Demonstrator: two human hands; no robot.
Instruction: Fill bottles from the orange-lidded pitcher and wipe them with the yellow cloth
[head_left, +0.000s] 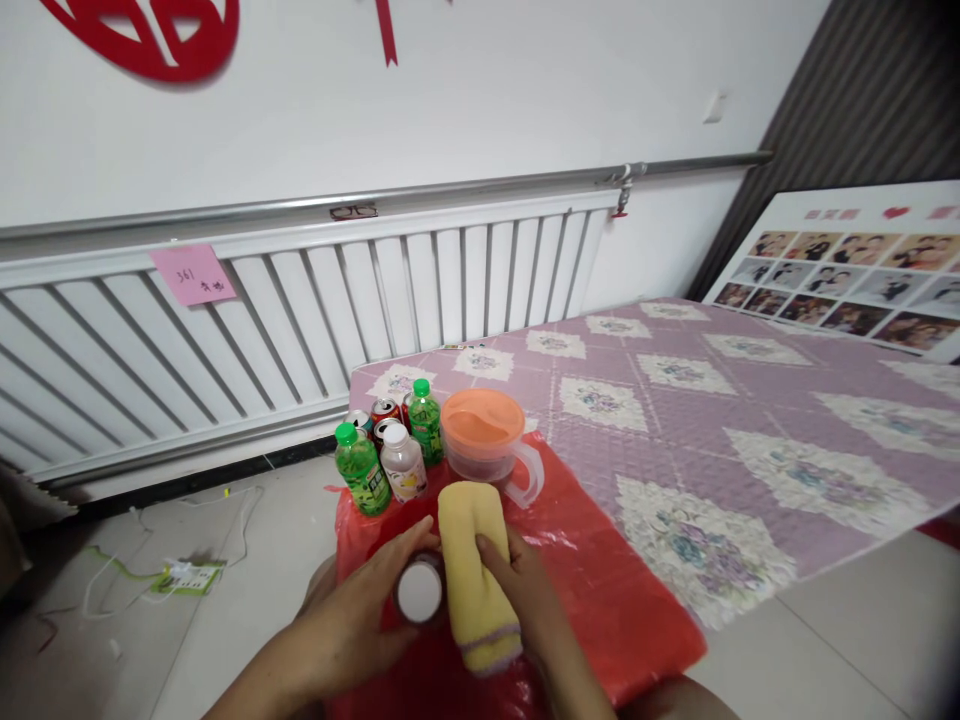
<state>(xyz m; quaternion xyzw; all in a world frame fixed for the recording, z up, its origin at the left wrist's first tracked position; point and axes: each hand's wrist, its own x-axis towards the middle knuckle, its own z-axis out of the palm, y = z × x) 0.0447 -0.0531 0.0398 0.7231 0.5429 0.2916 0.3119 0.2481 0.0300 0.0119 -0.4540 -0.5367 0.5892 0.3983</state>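
My right hand [521, 580] is closed round a folded yellow cloth [472, 560], its thumb lying on top. Just left of the cloth, a bottle with a white cap [419, 590] stands upright on red plastic sheeting [592, 570]. My left hand [367, 600] curves around the left side of this bottle, fingers apart; whether it touches the bottle is unclear. Beyond the hands are two green bottles [363, 472] [425, 422], a white-capped bottle [403, 464], several cans [385, 410] and a clear jug with an orange lid [484, 425].
A bed with a purple floral cover [675, 400] extends to the right. Behind runs a white radiator [300, 330] with a pink note [193, 275]. Cables and a power strip [187, 577] lie on the floor at the left. A photo board [847, 265] leans at the far right.
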